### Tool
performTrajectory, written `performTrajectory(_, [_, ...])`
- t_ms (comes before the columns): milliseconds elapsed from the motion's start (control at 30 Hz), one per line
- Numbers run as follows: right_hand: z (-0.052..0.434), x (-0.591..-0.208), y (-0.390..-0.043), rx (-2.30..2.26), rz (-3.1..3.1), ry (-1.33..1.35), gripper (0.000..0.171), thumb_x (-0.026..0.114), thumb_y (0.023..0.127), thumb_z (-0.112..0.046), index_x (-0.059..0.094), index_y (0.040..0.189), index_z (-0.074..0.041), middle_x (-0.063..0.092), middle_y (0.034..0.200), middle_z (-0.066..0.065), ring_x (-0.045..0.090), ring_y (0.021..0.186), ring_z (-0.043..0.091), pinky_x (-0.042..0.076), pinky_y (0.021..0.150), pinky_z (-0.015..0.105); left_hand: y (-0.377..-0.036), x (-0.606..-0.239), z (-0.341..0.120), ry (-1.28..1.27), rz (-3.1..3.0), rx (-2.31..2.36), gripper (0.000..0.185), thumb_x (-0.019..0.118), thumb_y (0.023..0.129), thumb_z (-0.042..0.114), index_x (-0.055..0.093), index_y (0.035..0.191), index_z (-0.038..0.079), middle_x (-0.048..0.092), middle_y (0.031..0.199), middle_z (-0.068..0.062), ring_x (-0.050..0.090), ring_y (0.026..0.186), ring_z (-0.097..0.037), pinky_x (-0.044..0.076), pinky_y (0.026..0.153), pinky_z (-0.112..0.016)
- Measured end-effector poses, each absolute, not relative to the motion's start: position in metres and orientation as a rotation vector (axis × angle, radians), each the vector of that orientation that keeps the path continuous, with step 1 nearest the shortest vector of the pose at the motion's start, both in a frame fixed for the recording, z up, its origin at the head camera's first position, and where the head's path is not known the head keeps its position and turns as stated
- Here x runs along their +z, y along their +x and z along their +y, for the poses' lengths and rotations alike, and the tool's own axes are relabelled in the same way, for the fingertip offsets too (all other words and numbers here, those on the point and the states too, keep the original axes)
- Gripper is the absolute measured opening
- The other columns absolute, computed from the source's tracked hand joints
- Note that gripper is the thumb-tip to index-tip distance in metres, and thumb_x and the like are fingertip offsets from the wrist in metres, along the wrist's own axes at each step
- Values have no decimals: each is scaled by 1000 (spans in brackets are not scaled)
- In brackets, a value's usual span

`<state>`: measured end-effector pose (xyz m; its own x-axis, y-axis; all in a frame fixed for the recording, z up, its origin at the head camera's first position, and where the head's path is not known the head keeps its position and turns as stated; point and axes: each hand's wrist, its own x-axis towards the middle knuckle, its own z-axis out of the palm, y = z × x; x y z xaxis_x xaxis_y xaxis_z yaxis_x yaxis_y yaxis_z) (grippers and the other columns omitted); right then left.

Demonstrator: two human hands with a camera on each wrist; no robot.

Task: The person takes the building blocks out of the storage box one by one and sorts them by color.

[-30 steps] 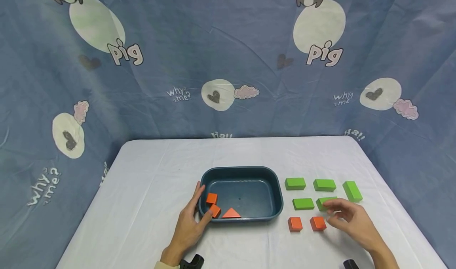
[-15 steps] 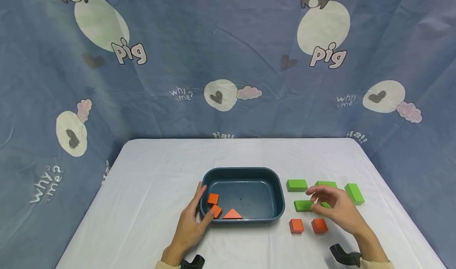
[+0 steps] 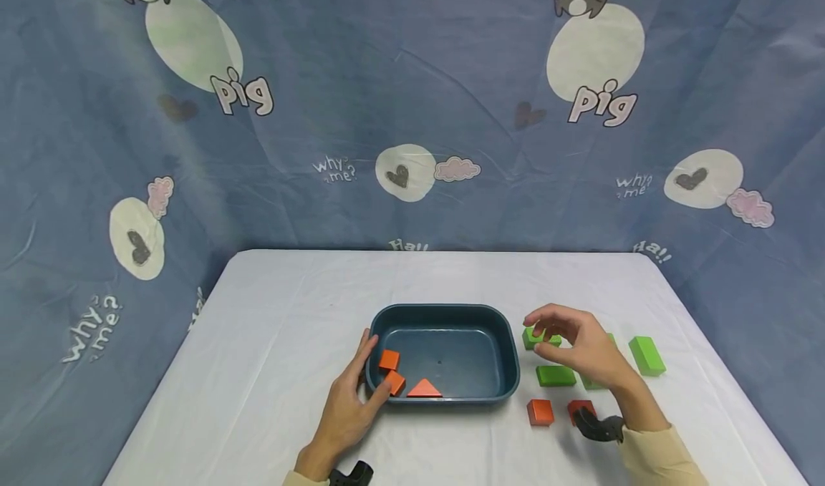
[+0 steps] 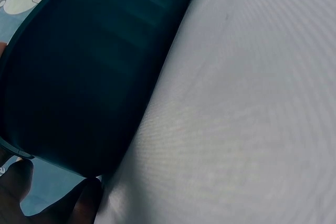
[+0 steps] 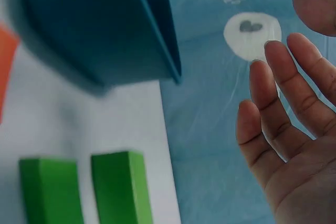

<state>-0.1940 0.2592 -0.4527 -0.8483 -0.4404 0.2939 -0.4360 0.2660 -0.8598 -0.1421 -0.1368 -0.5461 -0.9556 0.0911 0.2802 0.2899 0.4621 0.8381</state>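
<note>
A dark blue rectangular tray (image 3: 445, 401) lies on the table, with two orange cubes (image 3: 389, 360) and an orange triangular block (image 3: 425, 388) at its left front inside. My left hand (image 3: 344, 407) holds the tray's left end, its fingers along the side and its thumb at the front corner. Fingers relaxed and holding nothing, my right hand (image 3: 583, 343) hovers over the green blocks. The nearest one to its fingertips is the back left green block (image 3: 531, 339), partly covered. In the right wrist view the palm and spread fingertips (image 5: 248, 121) show with nothing between them.
Several green blocks lie right of the tray, among them one at front left (image 3: 556, 376) and one at far right (image 3: 647, 356). Nearer the front are two orange-red cubes (image 3: 540, 412), one partly behind the right wrist's camera mount (image 3: 598, 426). A blue patterned cloth (image 3: 309, 207) hangs behind.
My right hand has moved left and away from me, from the front right blocks to above the back left green block, still empty. The left hand keeps its place on the tray.
</note>
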Motion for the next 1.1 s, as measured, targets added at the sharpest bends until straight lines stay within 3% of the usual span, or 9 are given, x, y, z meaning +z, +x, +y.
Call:
performTrajectory(233, [233, -444, -212, -1668, 2439, -940, 34, 76, 86, 5, 69, 118, -4, 68, 107, 16, 63, 92, 31, 56, 81, 32, -142, -544, -138, -340, -2507, -1485, 73, 73, 95, 30, 40, 157, 11, 28, 166, -8, 35, 146, -21, 46, 107, -47])
performTrajectory(400, [218, -441, -225, -1651, 2434, -1001, 36, 76, 85, 6, 70, 118, -9, 69, 107, 10, 63, 93, 34, 57, 82, 40, -145, -545, -137, -360, -2495, -1483, 72, 73, 95, 28, 40, 157, 11, 28, 165, -11, 37, 146, -23, 49, 104, -47])
performTrajectory(600, [201, -438, -235, -1606, 2409, -1020, 34, 77, 87, 2, 71, 118, -11, 69, 109, 6, 65, 94, 28, 57, 85, 40, -144, -543, -137, -353, -2495, -1509, 72, 73, 96, 29, 40, 157, 11, 27, 166, -9, 35, 146, -22, 48, 106, -47])
performTrajectory(700, [193, -436, -239, -1584, 2386, -1050, 33, 77, 87, 0, 71, 118, -11, 70, 110, 5, 66, 95, 26, 57, 85, 39, -143, -543, -137, -351, -2494, -1521, 72, 73, 96, 29, 40, 158, 14, 27, 166, -8, 35, 146, -21, 48, 106, -46])
performTrajectory(933, [173, -437, -250, -1578, 2312, -1122, 31, 77, 87, -1, 70, 117, -4, 69, 109, 15, 64, 94, 27, 56, 83, 45, -142, -544, -138, -332, -2504, -1527, 72, 72, 96, 32, 40, 158, 15, 27, 166, -8, 34, 147, -20, 46, 108, -45])
performTrajectory(1100, [158, -437, -256, -1589, 2260, -1166, 32, 77, 86, 0, 71, 116, -5, 69, 109, 16, 65, 95, 32, 57, 83, 42, -142, -545, -139, -326, -2508, -1522, 72, 72, 96, 33, 40, 158, 14, 28, 166, -7, 36, 146, -19, 48, 106, -43])
